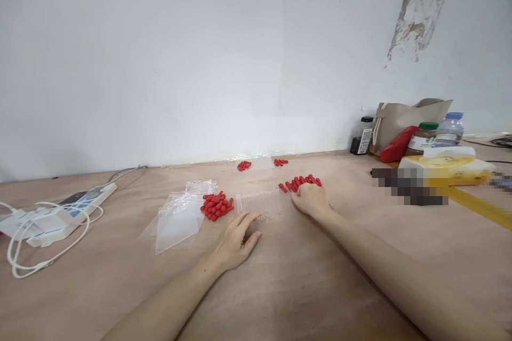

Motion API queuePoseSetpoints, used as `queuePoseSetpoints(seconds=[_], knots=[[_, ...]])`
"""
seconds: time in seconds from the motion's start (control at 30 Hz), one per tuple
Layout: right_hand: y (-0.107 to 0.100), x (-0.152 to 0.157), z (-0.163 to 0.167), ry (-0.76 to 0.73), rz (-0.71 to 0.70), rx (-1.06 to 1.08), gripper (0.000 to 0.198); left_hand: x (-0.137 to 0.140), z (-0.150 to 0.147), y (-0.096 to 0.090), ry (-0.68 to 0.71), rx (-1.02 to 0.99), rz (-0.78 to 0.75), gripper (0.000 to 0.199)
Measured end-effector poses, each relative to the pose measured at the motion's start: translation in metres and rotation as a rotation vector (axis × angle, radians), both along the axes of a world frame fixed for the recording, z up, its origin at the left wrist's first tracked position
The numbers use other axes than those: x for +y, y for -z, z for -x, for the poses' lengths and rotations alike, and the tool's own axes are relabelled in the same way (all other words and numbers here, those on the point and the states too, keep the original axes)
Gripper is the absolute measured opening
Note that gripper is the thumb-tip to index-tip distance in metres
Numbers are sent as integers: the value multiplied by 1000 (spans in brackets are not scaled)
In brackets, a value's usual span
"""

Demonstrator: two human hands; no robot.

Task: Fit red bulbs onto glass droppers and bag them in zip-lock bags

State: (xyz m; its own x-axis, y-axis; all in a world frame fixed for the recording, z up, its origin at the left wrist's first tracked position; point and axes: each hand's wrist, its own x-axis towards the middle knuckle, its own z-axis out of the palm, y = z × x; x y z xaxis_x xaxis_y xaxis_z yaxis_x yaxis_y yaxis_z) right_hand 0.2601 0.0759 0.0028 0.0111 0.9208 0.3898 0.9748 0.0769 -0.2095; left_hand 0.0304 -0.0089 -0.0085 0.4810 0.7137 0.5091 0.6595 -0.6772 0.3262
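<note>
My left hand (236, 242) hovers low over the table with fingers apart and nothing in them. Just beyond its fingertips lies a row of thin clear tubes (256, 203), side by side. Left of the tubes is a pile of red rubber bulbs (216, 205). My right hand (312, 200) rests with bent fingers against a row of red-bulbed droppers (302, 181). Its fingertips are partly hidden, so what they grip cannot be made out. Clear zip bags (180, 224) lie overlapped to the left of the pile.
Near the wall lies a clear bag (260, 162) with red bulbs (244, 165) beside it. A power strip (72, 218) with white cables stands left. At right are a dark bottle (362, 137), a grey bag (408, 117), a jar (422, 139), a water bottle (450, 129) and a tissue pack (448, 168).
</note>
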Motion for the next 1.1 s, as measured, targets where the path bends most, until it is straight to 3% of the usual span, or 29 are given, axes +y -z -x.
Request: queuePoseSetpoints(seconds=[0.27,0.57,0.73,0.97,1.1], knots=[[-5,-4,8,49,234,-20,34,0,-2,0,25,1,3,28],[-2,-7,4,59,241,-31,47,0,-1,0,41,11,5,22],[-6,-9,7,-12,150,-5,43,2,-1,0,51,26,15,19],[-15,6,32,-20,369,33,28,0,-3,-1,6,68,-32,14],[-17,15,40,1,470,60,29,1,-4,-2,-151,44,-133,17]])
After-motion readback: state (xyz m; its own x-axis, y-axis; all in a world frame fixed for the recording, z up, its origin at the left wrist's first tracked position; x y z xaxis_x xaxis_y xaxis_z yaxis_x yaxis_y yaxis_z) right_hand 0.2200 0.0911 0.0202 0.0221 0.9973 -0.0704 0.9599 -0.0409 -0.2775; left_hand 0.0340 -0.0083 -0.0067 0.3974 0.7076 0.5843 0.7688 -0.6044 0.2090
